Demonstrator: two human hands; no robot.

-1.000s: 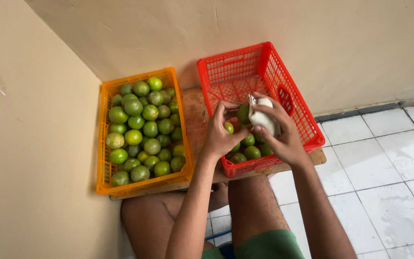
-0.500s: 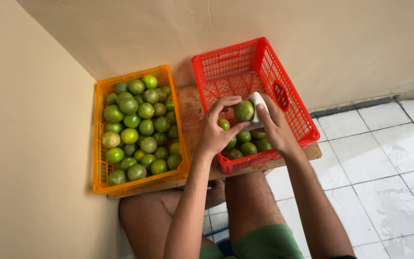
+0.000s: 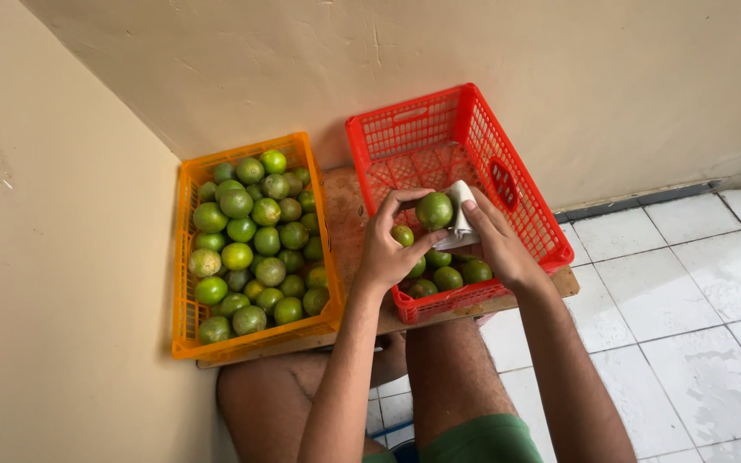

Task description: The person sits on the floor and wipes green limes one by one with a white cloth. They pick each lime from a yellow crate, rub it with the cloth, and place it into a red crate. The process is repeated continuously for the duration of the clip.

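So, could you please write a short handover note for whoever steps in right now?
Left hand: fingertips on a green lime, held above the red crate.
Right hand: presses a white cloth against that lime.
Red crate: a few limes at its near end, mostly bare.
Orange crate: nearly full of limes.
Both crates sit on a wooden board.
Done, apparently: the few limes in red. Left, likely: the orange load.

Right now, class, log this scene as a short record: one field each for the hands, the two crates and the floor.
left hand: holds a green lime by the fingertips
right hand: presses a white cloth against the lime
red crate: few limes, at its near end
orange crate: nearly full of green limes
support: wooden board under both crates
floor: white tiles
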